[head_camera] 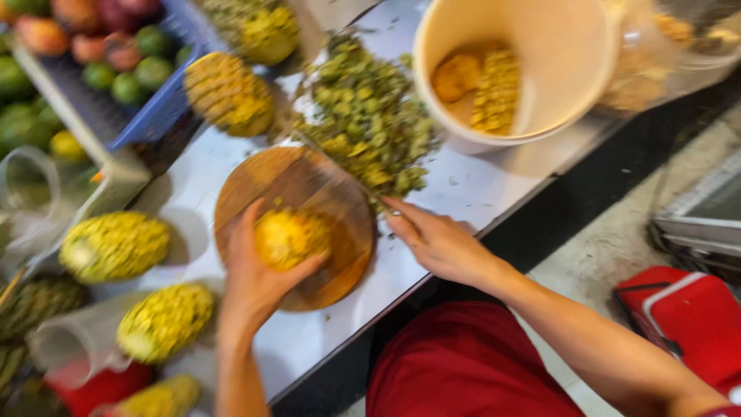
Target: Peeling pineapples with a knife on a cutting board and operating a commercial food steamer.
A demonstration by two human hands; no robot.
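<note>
My left hand (251, 282) grips a peeled yellow pineapple (285, 238) and holds it against a round wooden cutting board (340, 266) on a white table (478, 185). My right hand (436, 243) rests at the board's right edge, closed on the handle of a knife (332, 166). Its blurred blade reaches up and left over the board. A heap of green and yellow pineapple peelings (370, 116) lies just beyond the board.
A cream bucket (556, 85) holding pineapple pieces stands at the back right. Several peeled pineapples (116, 245) lie to the left and behind. A blue crate (166, 104) of mixed fruit sits at the far left. On the floor to the right is a red box (687, 316).
</note>
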